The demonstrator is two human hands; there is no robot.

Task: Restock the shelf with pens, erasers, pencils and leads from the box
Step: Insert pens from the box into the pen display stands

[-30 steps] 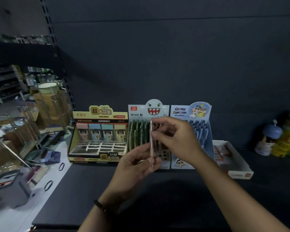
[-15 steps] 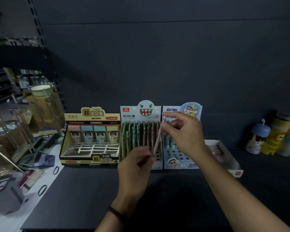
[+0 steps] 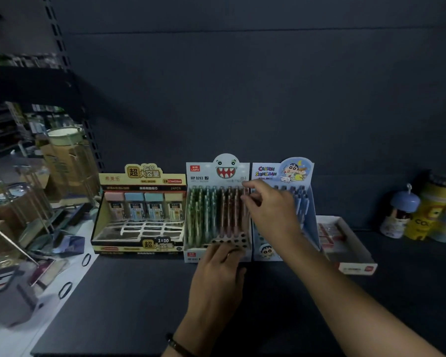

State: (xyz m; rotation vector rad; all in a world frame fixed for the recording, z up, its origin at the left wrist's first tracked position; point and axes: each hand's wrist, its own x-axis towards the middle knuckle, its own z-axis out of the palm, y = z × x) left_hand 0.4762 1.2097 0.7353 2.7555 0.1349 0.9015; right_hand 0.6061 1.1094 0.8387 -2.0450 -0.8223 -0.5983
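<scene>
A second ago you held the pink pencil (image 3: 245, 220) with both hands in front of the boxes. Now it stands in the right column of the shark display box (image 3: 204, 173), and only your right hand (image 3: 271, 212) is on it, thumb and forefinger closed on its top. Your left hand (image 3: 220, 269) has let go and rests with straight fingers on the front of that box, holding nothing. I judge this pencil is almost placed; only the release remains. On the shelf (image 3: 139, 305) I count four boxes: the lead box (image 3: 139, 243) with four lead cases (image 3: 134, 204), the shark display box, the Crayon Shin-chan box (image 3: 268, 173) and a low white box (image 3: 355, 266). The pencils stand too close to count.
</scene>
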